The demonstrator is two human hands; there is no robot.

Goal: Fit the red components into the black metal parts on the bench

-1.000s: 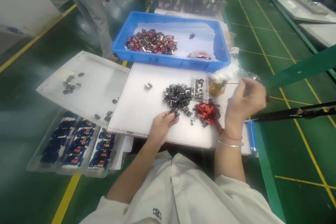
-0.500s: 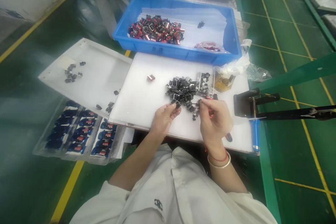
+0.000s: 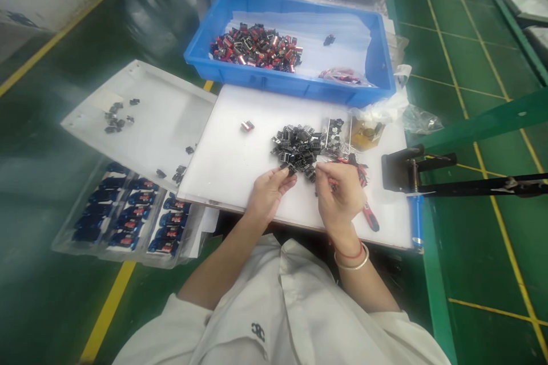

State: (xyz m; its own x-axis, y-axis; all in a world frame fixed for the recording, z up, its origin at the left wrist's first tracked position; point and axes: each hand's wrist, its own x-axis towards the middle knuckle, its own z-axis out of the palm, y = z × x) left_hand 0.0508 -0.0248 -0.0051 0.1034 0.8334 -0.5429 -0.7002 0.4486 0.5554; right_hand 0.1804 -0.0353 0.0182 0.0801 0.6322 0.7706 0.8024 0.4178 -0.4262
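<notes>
My left hand is closed at the near edge of a heap of small black plastic parts, pinching one small black plastic part between thumb and fingers. Just to the right, my right hand is closed too, thumb and forefinger pressed together; what they grip is too small or hidden to make out. A tool with red and black handles lies partly beneath my right hand. Behind that hand are thin metal pins and a small clear box of black parts.
One red and black part lies on the white board. Behind stands a blue bin of similar parts. A white tray with loose black pieces and a clear tray of blue items are left. A black metal fixture stands right.
My right hand has moved left, closer to my left hand, uncovering more of the red-handled tool. My left hand stays almost in place with the black part.
</notes>
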